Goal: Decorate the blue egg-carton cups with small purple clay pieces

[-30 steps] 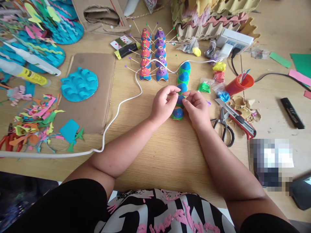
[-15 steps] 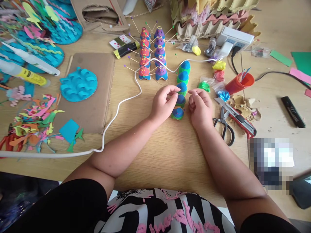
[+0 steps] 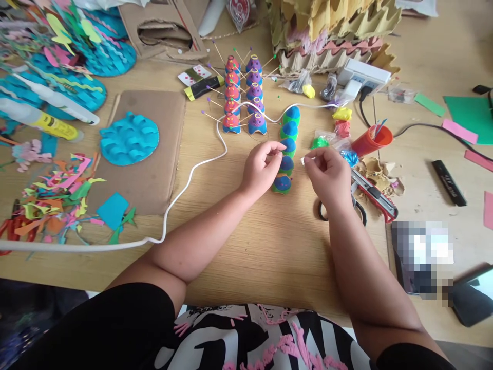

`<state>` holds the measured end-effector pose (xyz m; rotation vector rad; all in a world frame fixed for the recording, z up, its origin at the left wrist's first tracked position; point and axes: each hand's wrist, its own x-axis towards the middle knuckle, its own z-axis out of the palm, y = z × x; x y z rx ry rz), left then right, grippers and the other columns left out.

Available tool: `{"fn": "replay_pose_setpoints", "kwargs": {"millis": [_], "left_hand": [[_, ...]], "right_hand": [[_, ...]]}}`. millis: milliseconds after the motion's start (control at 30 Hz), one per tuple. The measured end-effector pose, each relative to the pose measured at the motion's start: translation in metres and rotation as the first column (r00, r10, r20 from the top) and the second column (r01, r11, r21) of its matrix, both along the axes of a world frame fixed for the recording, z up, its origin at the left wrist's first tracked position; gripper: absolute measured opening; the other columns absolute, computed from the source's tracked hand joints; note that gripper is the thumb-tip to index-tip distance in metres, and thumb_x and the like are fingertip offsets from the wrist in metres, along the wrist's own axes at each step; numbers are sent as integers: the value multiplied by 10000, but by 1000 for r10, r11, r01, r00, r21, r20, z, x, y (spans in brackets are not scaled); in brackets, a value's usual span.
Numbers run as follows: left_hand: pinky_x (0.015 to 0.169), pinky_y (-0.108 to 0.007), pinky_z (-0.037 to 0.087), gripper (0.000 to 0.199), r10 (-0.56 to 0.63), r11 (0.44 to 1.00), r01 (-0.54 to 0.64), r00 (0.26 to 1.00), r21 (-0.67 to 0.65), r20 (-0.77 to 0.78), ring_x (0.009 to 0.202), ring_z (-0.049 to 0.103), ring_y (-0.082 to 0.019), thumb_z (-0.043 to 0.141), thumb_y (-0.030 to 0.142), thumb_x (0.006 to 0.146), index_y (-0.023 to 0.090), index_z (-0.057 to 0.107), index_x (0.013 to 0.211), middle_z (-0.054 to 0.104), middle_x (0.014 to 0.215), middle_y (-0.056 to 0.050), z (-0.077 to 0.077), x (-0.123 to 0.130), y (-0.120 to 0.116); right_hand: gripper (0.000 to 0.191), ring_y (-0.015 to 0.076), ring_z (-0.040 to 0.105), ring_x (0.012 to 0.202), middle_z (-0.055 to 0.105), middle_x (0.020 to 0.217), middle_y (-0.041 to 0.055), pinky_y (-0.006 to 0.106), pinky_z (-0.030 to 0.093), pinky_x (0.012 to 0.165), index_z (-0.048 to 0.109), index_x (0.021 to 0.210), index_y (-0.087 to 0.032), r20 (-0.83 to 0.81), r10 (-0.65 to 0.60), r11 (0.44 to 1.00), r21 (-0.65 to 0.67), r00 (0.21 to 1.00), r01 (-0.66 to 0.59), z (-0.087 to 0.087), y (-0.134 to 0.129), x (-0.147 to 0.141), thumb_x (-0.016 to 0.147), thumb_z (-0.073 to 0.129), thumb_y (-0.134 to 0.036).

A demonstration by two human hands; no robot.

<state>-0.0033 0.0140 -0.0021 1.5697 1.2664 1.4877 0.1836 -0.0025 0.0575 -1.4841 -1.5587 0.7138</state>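
My left hand (image 3: 263,164) is closed, its thumb and index finger curved together at the left side of a row of blue and green egg-carton cups (image 3: 282,183). What lies between those fingertips, if anything, is too small to make out. Right of the row, my right hand (image 3: 330,172) pinches a small white piece (image 3: 302,161). Behind my left hand stand two rows of painted cups with faces, one red (image 3: 231,122) and one purple (image 3: 257,123), with thin sticks poking out.
Scissors (image 3: 360,212) and a red utility knife (image 3: 375,195) lie beside my right wrist, with an orange cup (image 3: 373,140) behind. A white cable (image 3: 188,180) curves across the table. Cardboard (image 3: 154,190) carries a blue disc (image 3: 130,139). Egg trays (image 3: 331,36) are stacked at the back.
My right hand has moved right and slightly toward me, away from the row, and a white piece now shows at its fingertips. My left hand stays by the cups. The view has shifted slightly.
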Motion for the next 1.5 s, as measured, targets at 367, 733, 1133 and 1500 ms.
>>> {"fn": "replay_pose_setpoints", "kwargs": {"millis": [367,733,1133,1500], "left_hand": [[889,-290,627,144,-13,1000,13,1000,-18,-28,1068,788,-196,653,248,1052,225,770,1135,844,1123,-66,2,0,-1],[865,-268,627,153,-24,999,23,1000,-23,-10,1059,789,-187,655,223,1034,216,772,1133,843,1124,-64,3,0,-1],[881,-260,628,140,-24,999,24,1000,-23,-1,1047,792,-183,651,216,1051,204,764,1132,834,1109,-65,4,0,-2],[877,-253,622,139,-27,1000,27,1000,-14,-5,1044,784,-179,664,192,1039,204,768,1131,834,1111,-61,4,-1,-2]], "right_hand": [[225,365,687,1103,785,1105,155,552,555,1058,906,1068,-233,674,194,977,-67,713,-203,-9,-10,3,964,709,-265],[254,367,650,1133,767,1112,164,526,532,1035,896,1083,-233,697,221,974,-121,682,-193,-8,-12,-1,979,665,-251],[216,354,674,1132,780,1168,174,482,521,1027,839,1051,-214,729,253,966,-158,636,-203,-5,-12,-1,992,631,-219],[204,373,706,1157,794,1164,168,516,538,1061,840,1129,-214,676,298,955,-203,674,-218,2,-10,6,958,728,-215]]}}
